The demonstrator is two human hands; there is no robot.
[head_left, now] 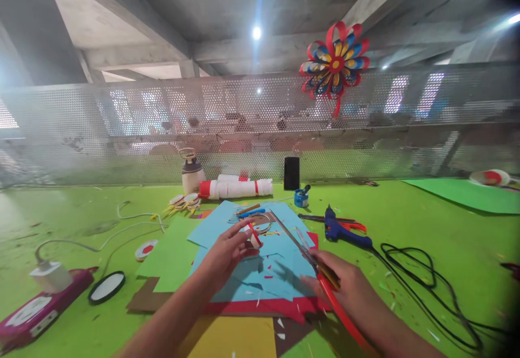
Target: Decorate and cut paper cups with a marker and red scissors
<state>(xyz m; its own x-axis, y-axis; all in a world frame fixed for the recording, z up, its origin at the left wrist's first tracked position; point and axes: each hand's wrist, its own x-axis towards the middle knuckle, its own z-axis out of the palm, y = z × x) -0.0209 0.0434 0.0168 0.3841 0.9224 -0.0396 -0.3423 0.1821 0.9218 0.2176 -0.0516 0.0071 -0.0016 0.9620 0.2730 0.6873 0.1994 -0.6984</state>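
Between the thumb and fingers of my left hand [233,244] is a small white paper cup piece with a red band [254,236]. My right hand [339,277] grips red-handled scissors [331,293], their blades apart and pointing up and left toward the cup piece, without touching it. A yellowish-brown object, too unclear to name, lies against the scissors in the same hand. Beneath both hands are light blue paper sheets [268,277] with small red and white scraps on them. A roll of clear tape [260,222] rests behind the cup piece.
A blue glue gun [345,233] with a black cord lies right. Stacked paper cups [235,188], a spray bottle [192,173], a black phone-like object [291,173] and a blue jar [301,197] stand behind. A purple power strip [44,306] is left. A paper flower [336,64] hangs upper right.
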